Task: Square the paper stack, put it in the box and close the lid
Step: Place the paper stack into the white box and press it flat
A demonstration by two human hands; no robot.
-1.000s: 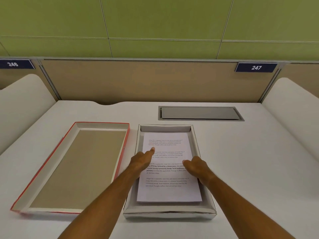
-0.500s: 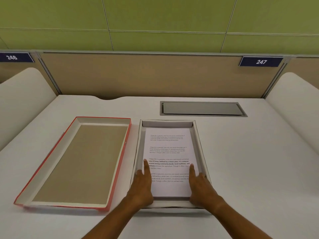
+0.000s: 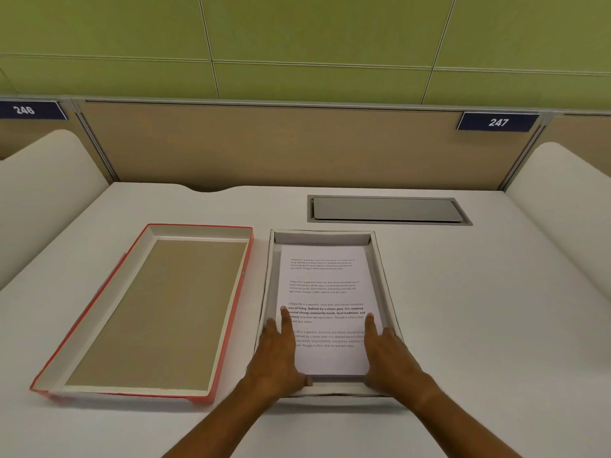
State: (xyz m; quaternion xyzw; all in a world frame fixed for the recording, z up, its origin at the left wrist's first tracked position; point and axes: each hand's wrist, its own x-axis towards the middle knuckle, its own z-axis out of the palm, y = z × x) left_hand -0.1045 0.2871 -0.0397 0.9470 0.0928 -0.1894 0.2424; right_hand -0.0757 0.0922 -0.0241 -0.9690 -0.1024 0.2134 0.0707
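A white paper stack (image 3: pixel 325 292) with printed text lies flat inside the shallow white box (image 3: pixel 322 237) in the middle of the desk. My left hand (image 3: pixel 277 355) rests palm down on the stack's near left corner, index finger stretched forward. My right hand (image 3: pixel 386 353) lies flat on the near right corner in the same way. Neither hand grips anything. The red-edged lid (image 3: pixel 148 312) lies upside down to the left of the box, brown inside facing up.
A grey cable hatch (image 3: pixel 388 209) is set into the white desk (image 3: pixel 479 309) behind the box. Beige partition panels with number plates 246 and 247 close off the back. White curved dividers rise on both sides.
Both hands slid back from the middle of the page to its near corners. The stack now sits straighter in the box. The view shifted slightly.
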